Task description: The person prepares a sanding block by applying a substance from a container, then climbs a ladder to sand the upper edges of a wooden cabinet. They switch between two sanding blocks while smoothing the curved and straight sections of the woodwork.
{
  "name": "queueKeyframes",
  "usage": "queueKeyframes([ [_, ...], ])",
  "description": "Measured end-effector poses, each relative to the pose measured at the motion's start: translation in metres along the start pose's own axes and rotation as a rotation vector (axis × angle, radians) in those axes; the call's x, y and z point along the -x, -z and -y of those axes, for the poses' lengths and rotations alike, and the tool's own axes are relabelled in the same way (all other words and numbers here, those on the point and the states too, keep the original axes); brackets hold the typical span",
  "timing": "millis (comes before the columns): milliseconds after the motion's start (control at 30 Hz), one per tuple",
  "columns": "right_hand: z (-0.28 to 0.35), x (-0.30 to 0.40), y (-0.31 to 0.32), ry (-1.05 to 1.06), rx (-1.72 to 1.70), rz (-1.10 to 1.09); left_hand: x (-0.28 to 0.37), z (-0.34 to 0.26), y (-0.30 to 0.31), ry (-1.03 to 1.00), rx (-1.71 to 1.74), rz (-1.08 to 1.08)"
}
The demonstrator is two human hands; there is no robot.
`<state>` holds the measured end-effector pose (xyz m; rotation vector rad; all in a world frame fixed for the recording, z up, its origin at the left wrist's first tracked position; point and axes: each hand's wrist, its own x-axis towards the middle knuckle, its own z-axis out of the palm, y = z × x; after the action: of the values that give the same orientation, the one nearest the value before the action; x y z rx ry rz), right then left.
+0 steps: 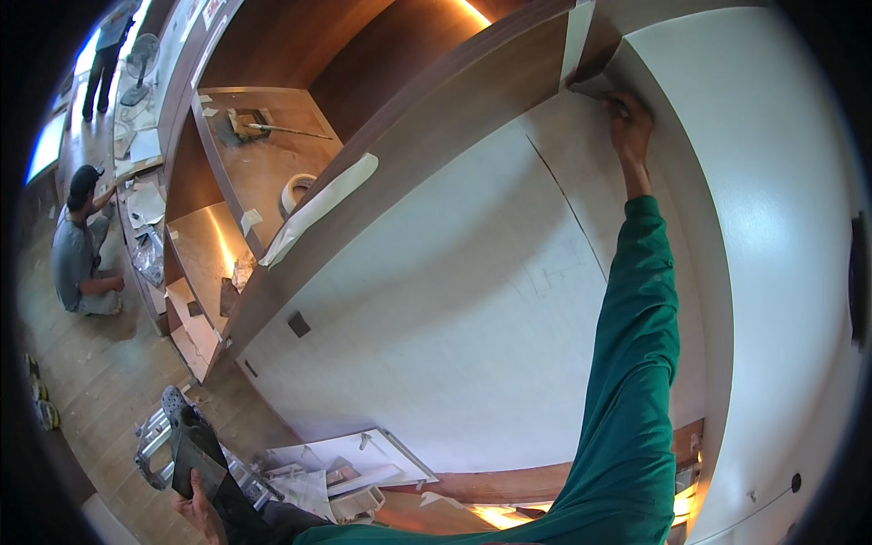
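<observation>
My right hand (628, 129) reaches up to the top corner, where the white wall panel (436, 293) meets the curved white ceiling part (770, 170). Its fingers are closed on a thin grey flat piece (590, 86), perhaps a scraper blade, that lies against the corner. Low on the left, my left hand (196, 507) grips a dark flat plate (197, 469) by its edge; its exact kind is unclear. A dark seam (565, 197) runs down the panel. White masking tape (577, 41) covers part of the wooden frame near the corner.
My shoe (176, 403) rests on an aluminium ladder (157, 443). Wooden shelving (245, 157) holds a tape roll (296, 192) and a brush (289, 129). A person (82, 252) sits on the floor; another person (105, 58) stands by a fan (141, 68). White boards (361, 453) lie below.
</observation>
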<state>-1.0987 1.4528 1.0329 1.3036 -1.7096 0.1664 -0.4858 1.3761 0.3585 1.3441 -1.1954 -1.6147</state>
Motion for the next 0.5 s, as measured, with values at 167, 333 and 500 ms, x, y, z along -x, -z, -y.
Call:
queueKeyframes([
  [167, 0.004, -0.004, -0.015, -0.001, 0.135, -0.128, -0.002, 0.005, 0.001, 0.012, 0.024, 0.0],
  [333, 0.013, -0.001, -0.028, 0.109, 0.291, -0.292, -0.002, -0.004, 0.002, -0.005, 0.005, -0.007],
  [500, 0.018, 0.0, -0.031, 0.147, 0.26, -0.352, -0.002, -0.003, 0.009, 0.001, -0.014, -0.06],
])
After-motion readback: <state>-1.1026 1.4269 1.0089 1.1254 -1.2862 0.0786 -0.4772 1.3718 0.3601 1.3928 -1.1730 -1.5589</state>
